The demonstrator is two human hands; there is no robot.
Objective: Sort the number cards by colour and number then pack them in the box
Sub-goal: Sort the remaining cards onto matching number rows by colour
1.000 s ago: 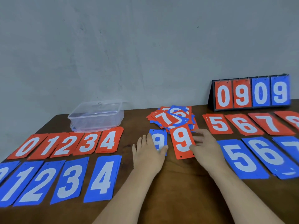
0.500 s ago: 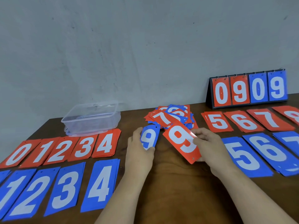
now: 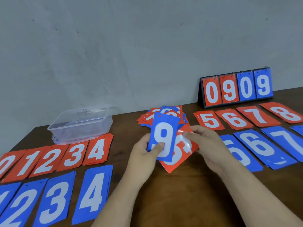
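Observation:
My left hand (image 3: 144, 154) grips a blue 9 card (image 3: 163, 136), thumb pressed on its face, lifted off the table. Partly behind it, my right hand (image 3: 208, 145) pinches a red 9 card (image 3: 180, 158) by its upper edge. An unsorted pile of red and blue cards (image 3: 165, 115) lies just beyond both hands. The clear plastic box (image 3: 82, 123) stands at the back left, holding no cards.
Red stacks 0 to 4 (image 3: 54, 158) and blue stacks 1 to 4 (image 3: 55, 199) lie at left. Red 5 to 8 (image 3: 246, 118) and blue 5 to 7 (image 3: 262, 146) lie at right. A flip scoreboard (image 3: 236, 87) reading 0909 stands at back right against the wall.
Both 9 cards left the table: my left hand raised the blue 9 upright, my right hand lifted the red 9 and brought it behind the blue one.

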